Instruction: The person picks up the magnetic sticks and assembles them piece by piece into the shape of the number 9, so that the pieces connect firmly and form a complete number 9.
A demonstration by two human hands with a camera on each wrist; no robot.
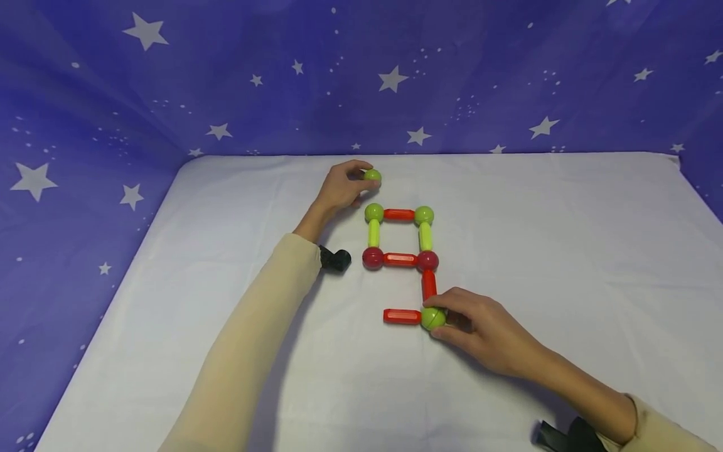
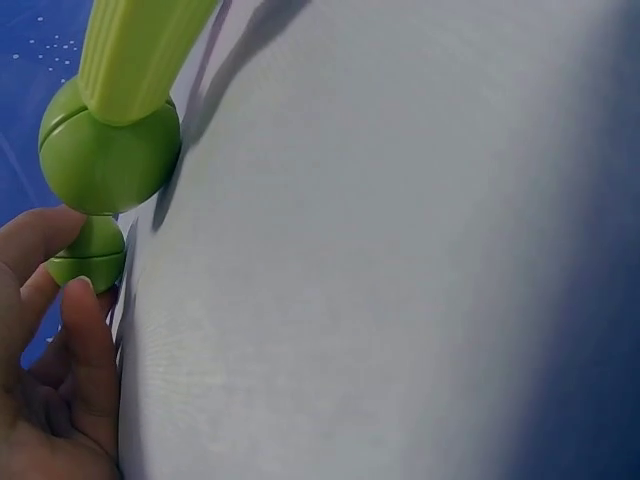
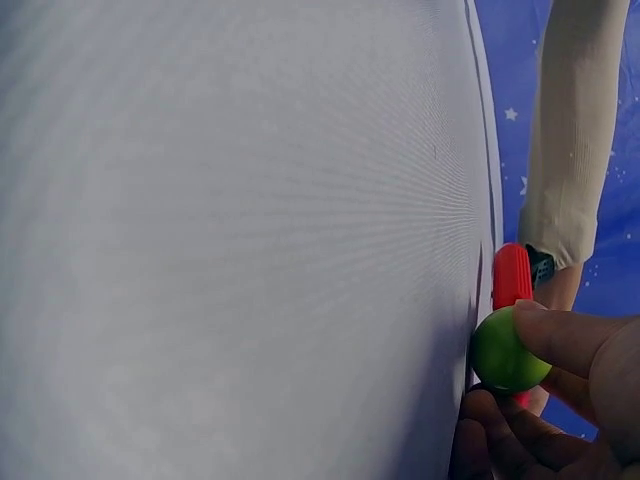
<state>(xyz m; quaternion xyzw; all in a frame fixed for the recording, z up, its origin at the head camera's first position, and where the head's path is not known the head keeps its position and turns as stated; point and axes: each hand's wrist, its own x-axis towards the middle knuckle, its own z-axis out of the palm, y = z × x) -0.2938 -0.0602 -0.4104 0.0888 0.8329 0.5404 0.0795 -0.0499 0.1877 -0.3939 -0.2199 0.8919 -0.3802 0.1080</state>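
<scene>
My left hand (image 1: 342,186) pinches a loose green ball (image 1: 373,176) between thumb and fingers, near the far edge of the table. Just in front of it lies a flat figure of balls and rods. Its upper part is a square with two green balls (image 1: 374,213) at the back and two red balls (image 1: 373,258) at the front, joined by red and yellow-green rods. From the right red ball a red rod (image 1: 429,284) runs down to a lower green ball (image 1: 433,318), which my right hand (image 1: 491,329) grips. A red rod (image 1: 401,316) points left from that ball, its left end free.
A white cloth (image 1: 565,238) covers the table. Behind and to the left hangs a blue backdrop (image 1: 452,75) with pale stars. Black wrist-worn devices sit at the left cuff (image 1: 336,260) and the right cuff (image 1: 570,436).
</scene>
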